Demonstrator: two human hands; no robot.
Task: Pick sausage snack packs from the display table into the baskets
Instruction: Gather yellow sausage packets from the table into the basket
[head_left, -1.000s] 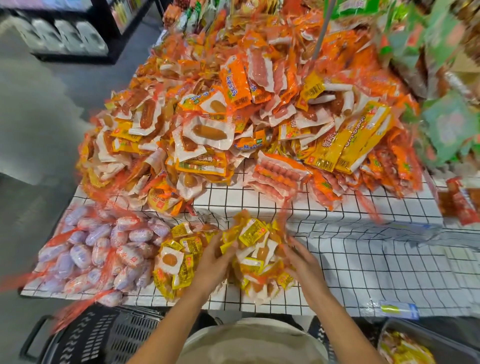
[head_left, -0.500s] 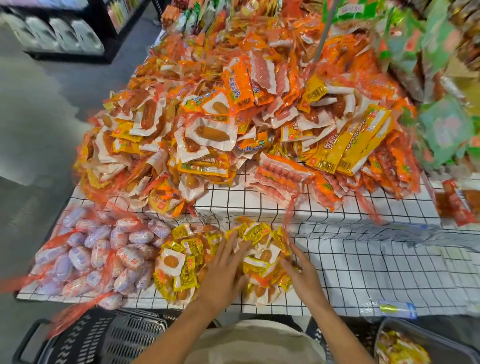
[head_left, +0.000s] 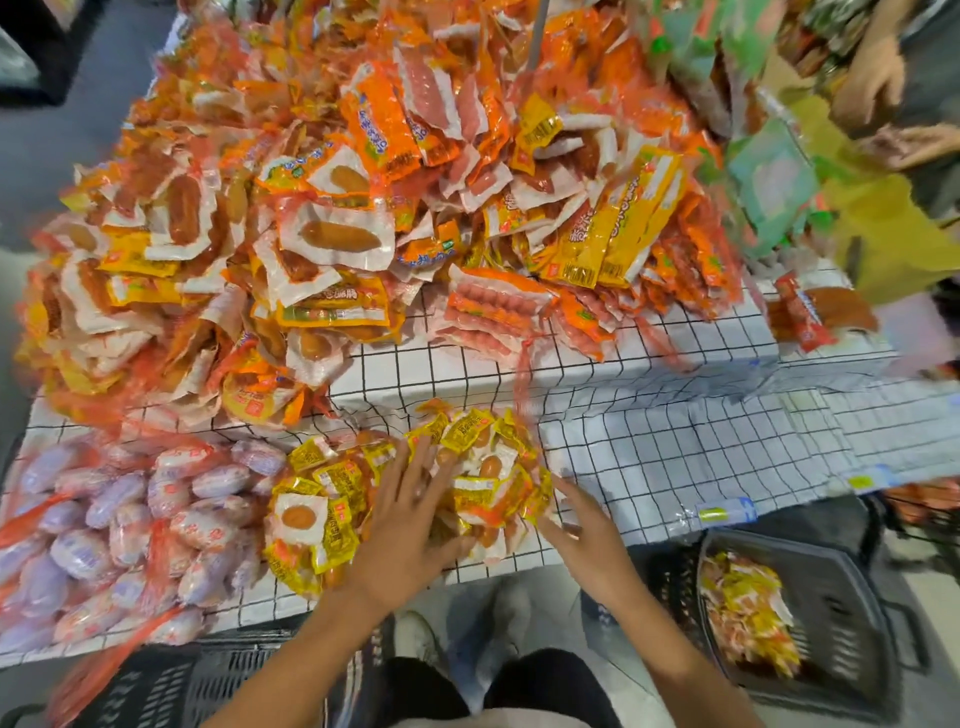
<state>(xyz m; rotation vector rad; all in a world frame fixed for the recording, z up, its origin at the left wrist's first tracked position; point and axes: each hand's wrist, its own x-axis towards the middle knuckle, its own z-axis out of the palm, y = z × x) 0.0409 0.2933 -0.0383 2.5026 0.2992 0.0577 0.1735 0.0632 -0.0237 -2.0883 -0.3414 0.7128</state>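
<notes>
A net bundle of yellow sausage snack packs (head_left: 483, 478) lies near the front edge of the checked display table (head_left: 675, 457). My left hand (head_left: 410, 525) presses on the bundle's left half with spread, straight fingers. My right hand (head_left: 576, 525) touches the bundle's right edge with loosely extended fingers. More yellow packs (head_left: 317, 514) lie just left of my left hand. One black basket (head_left: 156, 686) stands on the floor at lower left, its inside hidden. A second black basket (head_left: 852, 613) at lower right holds yellow packs (head_left: 748, 618).
A big heap of orange, yellow and white sausage packs (head_left: 363, 218) fills the raised back of the table. Net bags of purple-white sausages (head_left: 104, 530) cover the front left. Another person's hand (head_left: 872, 88) reaches in at top right, over green packets (head_left: 774, 171).
The bundle, held up between both hands a second ago, now rests on the table with my left hand flattened over it. The view has tilted down, showing the right basket.
</notes>
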